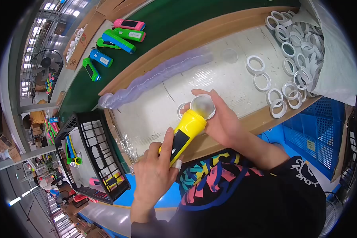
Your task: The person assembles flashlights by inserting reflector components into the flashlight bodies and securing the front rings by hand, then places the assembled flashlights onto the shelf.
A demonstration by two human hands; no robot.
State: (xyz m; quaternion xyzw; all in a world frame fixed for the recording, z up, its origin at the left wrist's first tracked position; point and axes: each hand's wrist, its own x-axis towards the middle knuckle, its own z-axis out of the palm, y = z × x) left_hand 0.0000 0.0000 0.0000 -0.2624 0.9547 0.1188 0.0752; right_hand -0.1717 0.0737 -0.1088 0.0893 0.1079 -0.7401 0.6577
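My left hand (156,164) is closed around the body of a yellow flashlight (193,123) with a black panel on its side. The flashlight's wide end points up and away, toward my right hand (224,125). Between the fingers of that hand is a white ring with a clear lens (203,105), held against or just beside the flashlight's wide end; whether they touch I cannot tell. Partly hidden behind my right fingers, another white ring (181,110) lies on the cardboard tray (154,125).
A long row of nested clear discs (154,79) lies in the tray, with a loose clear disc (230,55) nearby. White rings (295,37) pile up at the right. Several colourful flashlights (119,39) rest beyond the tray. A black crate (95,154) stands left, a blue basket (313,135) right.
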